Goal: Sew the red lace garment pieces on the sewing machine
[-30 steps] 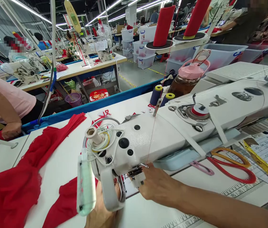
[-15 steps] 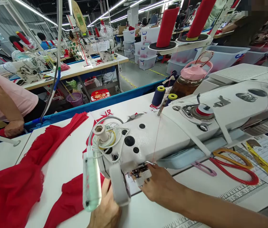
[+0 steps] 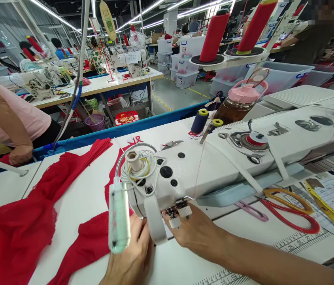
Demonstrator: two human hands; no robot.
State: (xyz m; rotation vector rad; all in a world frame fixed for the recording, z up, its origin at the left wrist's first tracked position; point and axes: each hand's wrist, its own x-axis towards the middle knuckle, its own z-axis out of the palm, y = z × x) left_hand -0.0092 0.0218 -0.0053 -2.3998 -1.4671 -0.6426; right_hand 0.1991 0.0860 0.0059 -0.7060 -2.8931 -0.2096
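A white sewing machine (image 3: 208,166) lies across the table in front of me. Both my hands reach under its head, at the needle area. My left hand (image 3: 131,259) sits below the small green-white lamp (image 3: 119,217), beside a piece of red fabric (image 3: 91,241); its fingers are drawn together and their tips are hidden behind the machine's face. My right hand (image 3: 196,233) comes in from the right, thumb pointing toward the needle, and the machine head covers its fingertips. A red thread (image 3: 199,170) runs down the machine's front.
More red fabric (image 3: 12,237) is piled at the left. Red-handled scissors (image 3: 291,208), a yellow tape measure (image 3: 329,211) and a pink clip (image 3: 251,209) lie at the right. Navy thread spools (image 3: 199,120) and a pink-lidded bottle (image 3: 239,103) stand behind. Another person's arm (image 3: 9,126) is at the far left.
My left hand has come up closer under the machine head, beside the lamp. My right hand stays at the needle area. The view has shifted slightly.
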